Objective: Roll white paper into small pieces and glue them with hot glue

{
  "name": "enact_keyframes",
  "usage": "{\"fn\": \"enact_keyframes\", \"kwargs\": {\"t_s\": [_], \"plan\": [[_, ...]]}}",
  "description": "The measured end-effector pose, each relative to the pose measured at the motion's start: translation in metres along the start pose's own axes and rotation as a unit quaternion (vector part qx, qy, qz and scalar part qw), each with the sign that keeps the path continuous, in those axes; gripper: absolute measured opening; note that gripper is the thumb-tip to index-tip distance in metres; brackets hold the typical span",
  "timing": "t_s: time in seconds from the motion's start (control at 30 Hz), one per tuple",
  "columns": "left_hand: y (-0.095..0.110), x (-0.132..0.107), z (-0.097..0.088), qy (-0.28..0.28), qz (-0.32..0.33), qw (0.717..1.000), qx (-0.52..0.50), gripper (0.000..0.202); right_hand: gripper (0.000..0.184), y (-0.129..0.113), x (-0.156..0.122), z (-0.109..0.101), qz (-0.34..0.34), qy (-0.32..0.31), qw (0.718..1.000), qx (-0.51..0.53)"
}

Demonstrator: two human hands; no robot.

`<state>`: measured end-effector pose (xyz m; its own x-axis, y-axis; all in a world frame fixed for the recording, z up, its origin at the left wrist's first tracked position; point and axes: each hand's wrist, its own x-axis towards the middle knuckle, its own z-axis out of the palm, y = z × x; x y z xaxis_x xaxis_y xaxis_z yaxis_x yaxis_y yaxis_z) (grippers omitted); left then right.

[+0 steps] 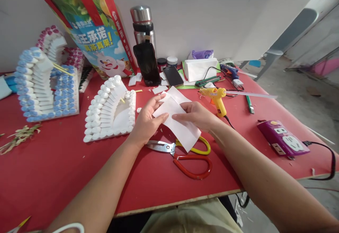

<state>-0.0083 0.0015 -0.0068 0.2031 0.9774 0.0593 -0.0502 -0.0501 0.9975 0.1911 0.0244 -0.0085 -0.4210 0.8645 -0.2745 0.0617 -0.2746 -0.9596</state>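
Observation:
Both hands hold white paper (180, 124) above the middle of the red table, thumbs on top and fingers underneath. My left hand (151, 118) grips its left edge, and my right hand (197, 115) pinches the upper right side. A second white piece (178, 94) shows behind it; whether it is joined to the first I cannot tell. Partly under the paper lies a pair of scissors (192, 167) with one red and one yellow handle loop. To the left of my left hand stands a white stepped paper model (91, 127) edged with white rolled pieces.
A yellow glue gun (217, 100) lies right of my hands, near a green cutter (249, 104) and a purple power socket (283, 139). Behind are a phone (146, 63), a steel flask (141, 17), a tissue pack (200, 69) and a shopping bag (97, 38). A blue-and-white model (39, 84) stands left.

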Motion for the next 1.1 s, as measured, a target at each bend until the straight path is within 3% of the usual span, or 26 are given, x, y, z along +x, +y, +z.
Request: {"fn": "enact_keyframes", "kwargs": {"t_s": [0.1,0.2,0.33,0.47,0.77,1.1], "plan": [[-0.004,0.003,-0.003,-0.002,-0.036,0.999,-0.009,0.045,0.033,0.003,0.002,-0.004,-0.019,0.038,0.999,-0.002],[-0.004,0.005,-0.004,-0.035,-0.074,0.996,-0.027,0.027,0.03,0.0,0.001,-0.007,-0.042,0.029,0.998,0.028],[-0.001,0.006,-0.006,-0.03,-0.075,0.995,-0.056,0.018,0.028,-0.006,-0.002,-0.007,-0.052,0.026,0.996,0.072],[0.0,0.006,-0.01,-0.042,-0.066,0.992,-0.095,0.024,0.024,-0.009,-0.002,-0.006,-0.047,0.046,0.988,0.14],[0.003,0.004,-0.014,-0.044,-0.047,0.991,-0.117,0.032,0.003,-0.014,-0.006,0.0,-0.056,0.038,0.983,0.172],[0.01,0.006,-0.014,-0.101,-0.184,0.962,-0.174,0.06,0.008,-0.011,-0.011,0.007,-0.066,0.006,0.997,0.038]]}}
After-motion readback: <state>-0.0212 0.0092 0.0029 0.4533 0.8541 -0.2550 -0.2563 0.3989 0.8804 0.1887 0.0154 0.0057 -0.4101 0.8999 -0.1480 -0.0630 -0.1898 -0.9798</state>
